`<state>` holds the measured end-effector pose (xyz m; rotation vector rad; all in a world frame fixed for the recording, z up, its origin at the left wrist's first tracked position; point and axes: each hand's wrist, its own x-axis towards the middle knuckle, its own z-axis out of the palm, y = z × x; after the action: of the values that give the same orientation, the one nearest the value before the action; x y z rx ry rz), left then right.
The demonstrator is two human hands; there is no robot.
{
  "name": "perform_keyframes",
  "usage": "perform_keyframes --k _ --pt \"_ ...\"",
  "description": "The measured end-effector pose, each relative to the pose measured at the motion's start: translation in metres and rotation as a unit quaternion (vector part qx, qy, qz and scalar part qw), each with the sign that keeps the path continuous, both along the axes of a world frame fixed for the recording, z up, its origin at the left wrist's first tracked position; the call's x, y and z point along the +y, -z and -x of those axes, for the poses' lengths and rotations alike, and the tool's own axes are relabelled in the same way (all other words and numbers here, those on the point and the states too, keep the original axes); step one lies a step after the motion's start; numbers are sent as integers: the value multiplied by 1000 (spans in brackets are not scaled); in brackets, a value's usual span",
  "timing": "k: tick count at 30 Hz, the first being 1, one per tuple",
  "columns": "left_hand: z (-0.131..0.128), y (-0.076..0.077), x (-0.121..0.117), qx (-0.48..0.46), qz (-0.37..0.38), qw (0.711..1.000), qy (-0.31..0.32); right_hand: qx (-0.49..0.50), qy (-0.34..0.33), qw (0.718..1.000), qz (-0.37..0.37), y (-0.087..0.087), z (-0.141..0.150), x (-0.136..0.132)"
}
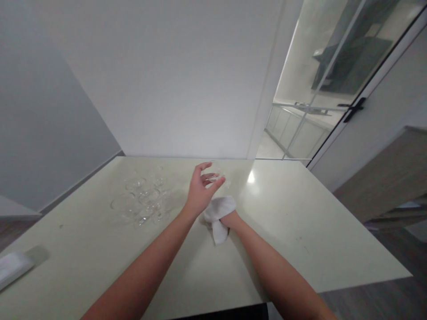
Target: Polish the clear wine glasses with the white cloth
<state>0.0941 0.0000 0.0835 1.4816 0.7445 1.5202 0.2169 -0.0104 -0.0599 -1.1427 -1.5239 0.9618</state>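
Note:
My left hand (200,189) is raised over the middle of the table, its fingers and thumb curved around a clear drinking glass (218,170). Only the faint rim and side of that glass show; its lower part is hard to make out. Just below and to the right, my right hand (229,219) is closed in a folded white cloth (220,206), which covers most of its fingers. One end of the cloth hangs down toward me. To the left, several clear stemmed glasses (148,195) stand close together on the table.
The pale glossy table (300,240) reaches to the white wall (180,89). A white packet-like object (13,267) lies at the left edge. At the right are a glass partition and a door with a black handle (355,109). A dark edge shows at the bottom centre.

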Motion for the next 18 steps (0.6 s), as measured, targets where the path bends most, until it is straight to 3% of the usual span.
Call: perform_keyframes --k 2,4,9,15,18 --pt "-29 -8 8 64 35 995 64 -29 -34 999 -22 -3 3 -3" --pt "-60 -9 16 121 52 987 88 -29 -45 998 -28 -8 3 -7" --pt "-118 4 37 213 61 968 114 -31 -30 999 -31 -22 1 -14" --pt "-142 22 53 288 65 950 102 -51 -19 998 -31 -27 3 -13" --pt "-145 29 56 326 68 938 92 -136 -17 989 -48 -24 6 -11"
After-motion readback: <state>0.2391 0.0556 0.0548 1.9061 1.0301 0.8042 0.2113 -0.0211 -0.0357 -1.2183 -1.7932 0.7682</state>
